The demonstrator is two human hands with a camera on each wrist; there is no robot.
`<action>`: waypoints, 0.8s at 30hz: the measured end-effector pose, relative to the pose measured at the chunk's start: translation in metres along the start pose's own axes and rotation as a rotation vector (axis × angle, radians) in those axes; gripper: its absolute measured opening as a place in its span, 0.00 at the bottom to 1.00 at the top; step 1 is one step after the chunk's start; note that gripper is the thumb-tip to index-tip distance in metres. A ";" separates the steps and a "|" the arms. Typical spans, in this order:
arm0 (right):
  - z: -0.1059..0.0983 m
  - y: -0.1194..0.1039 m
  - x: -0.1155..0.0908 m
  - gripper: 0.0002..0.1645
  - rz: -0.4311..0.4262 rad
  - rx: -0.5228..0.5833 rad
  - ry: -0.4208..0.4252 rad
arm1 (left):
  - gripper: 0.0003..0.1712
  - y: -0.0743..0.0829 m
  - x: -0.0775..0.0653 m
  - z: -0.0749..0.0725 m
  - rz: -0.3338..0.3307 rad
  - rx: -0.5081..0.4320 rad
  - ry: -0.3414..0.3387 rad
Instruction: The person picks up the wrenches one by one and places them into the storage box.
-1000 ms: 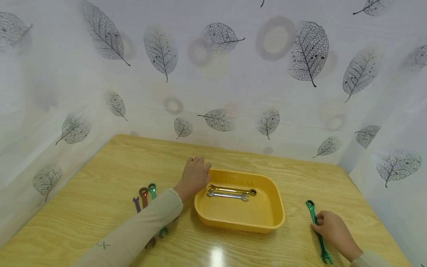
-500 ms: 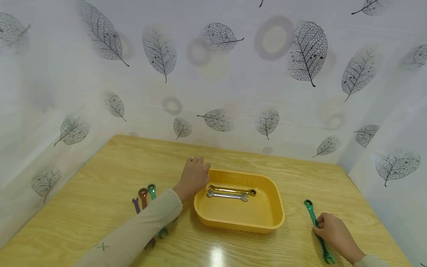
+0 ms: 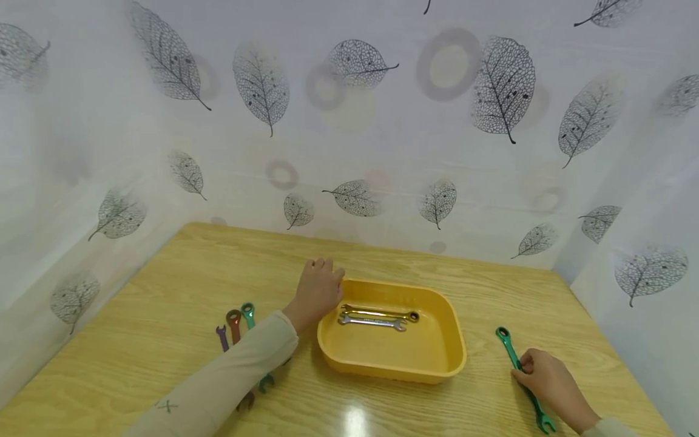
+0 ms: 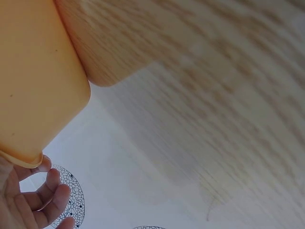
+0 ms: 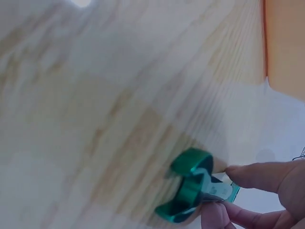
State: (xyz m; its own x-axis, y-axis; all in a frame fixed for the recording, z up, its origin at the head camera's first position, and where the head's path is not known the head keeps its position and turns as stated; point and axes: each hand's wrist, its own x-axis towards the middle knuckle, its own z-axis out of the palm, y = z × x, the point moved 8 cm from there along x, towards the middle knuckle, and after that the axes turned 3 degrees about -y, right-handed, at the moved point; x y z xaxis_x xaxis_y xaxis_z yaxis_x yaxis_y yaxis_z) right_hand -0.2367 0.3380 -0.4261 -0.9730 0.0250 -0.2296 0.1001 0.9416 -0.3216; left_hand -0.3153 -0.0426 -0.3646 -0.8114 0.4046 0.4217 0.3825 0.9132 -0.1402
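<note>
Green wrench (image 3: pixel 510 353): right of the tray (image 3: pixel 384 371), well apart; long axis runs aslant, ring end farther off and nearer the tray, forked end closer to the person. Right hand (image 3: pixel 548 379): the nearer, pinches the wrench mid-shank. Left hand (image 3: pixel 319 288): grips the tray's far left corner.

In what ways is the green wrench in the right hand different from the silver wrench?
The green wrench has one ring end; the silver wrench is open at both ends. The right hand pinches the green wrench; the silver wrench lies in the tray. Both are shiny.
</note>
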 end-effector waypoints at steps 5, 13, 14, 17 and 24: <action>-0.001 -0.002 0.000 0.12 -0.009 -0.007 0.022 | 0.08 0.000 0.000 0.000 -0.003 0.010 0.006; -0.004 -0.002 0.001 0.08 -0.031 -0.009 0.042 | 0.08 -0.001 0.000 0.001 -0.004 0.004 0.009; -0.004 -0.001 0.001 0.08 -0.031 -0.007 0.041 | 0.08 -0.001 0.000 0.001 -0.001 0.003 0.011; -0.003 -0.001 0.002 0.08 -0.029 -0.002 0.038 | 0.08 -0.001 0.000 0.001 0.002 -0.002 0.015; -0.004 -0.001 0.002 0.08 -0.026 -0.007 0.036 | 0.08 -0.001 0.000 0.001 -0.004 -0.019 -0.009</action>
State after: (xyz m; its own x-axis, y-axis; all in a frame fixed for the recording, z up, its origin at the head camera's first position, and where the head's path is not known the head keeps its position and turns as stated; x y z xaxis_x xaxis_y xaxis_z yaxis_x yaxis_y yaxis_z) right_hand -0.2395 0.3386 -0.4231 -0.9821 0.0122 -0.1879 0.0730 0.9445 -0.3202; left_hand -0.3163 -0.0433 -0.3657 -0.8172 0.4011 0.4139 0.3871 0.9140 -0.1215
